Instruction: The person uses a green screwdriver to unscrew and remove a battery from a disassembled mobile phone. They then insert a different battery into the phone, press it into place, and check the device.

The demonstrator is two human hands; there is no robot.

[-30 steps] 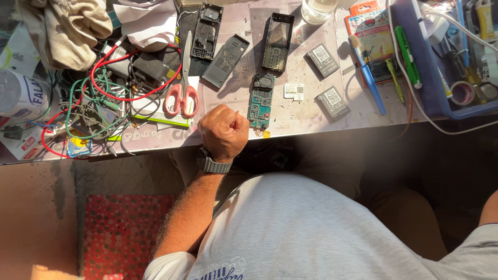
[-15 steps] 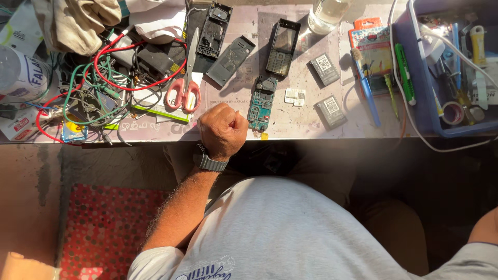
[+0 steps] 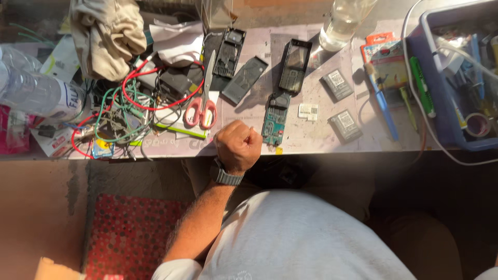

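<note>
The left hand (image 3: 238, 147) is clenched into a fist, fingers (image 3: 253, 139) curled tight into the palm, and whether anything sits inside them cannot be told. It rests at the near edge of the worktable (image 3: 311, 142), knuckles just beside the lower end of a green circuit board (image 3: 274, 123). A grey wristwatch (image 3: 225, 175) bands the wrist, and the bare forearm runs down and to the left towards a pale shirt. The right hand is out of view.

The circuit board lies flat and lengthwise, its narrow end towards the table edge, with a dark phone part touching its far end. Beyond that lies a black phone frame (image 3: 295, 65); to its left, a grey back cover (image 3: 245, 79) and another black housing (image 3: 230, 53). 2 small grey batteries (image 3: 337, 84) (image 3: 345, 125) lie to the right, well apart from the fist, with a small white card (image 3: 308, 111) between them and the board.

Pink-handled scissors (image 3: 203, 108) lie just left of the fist, blades pointing away, beside a tangle of red and green wires (image 3: 129, 106).

At the right edge, a blue plastic tub (image 3: 441, 111) holds pens, a green marker (image 3: 421, 85) and a roll of tape (image 3: 478, 123). A clear bottle (image 3: 346, 21) stands at the far side.
</note>
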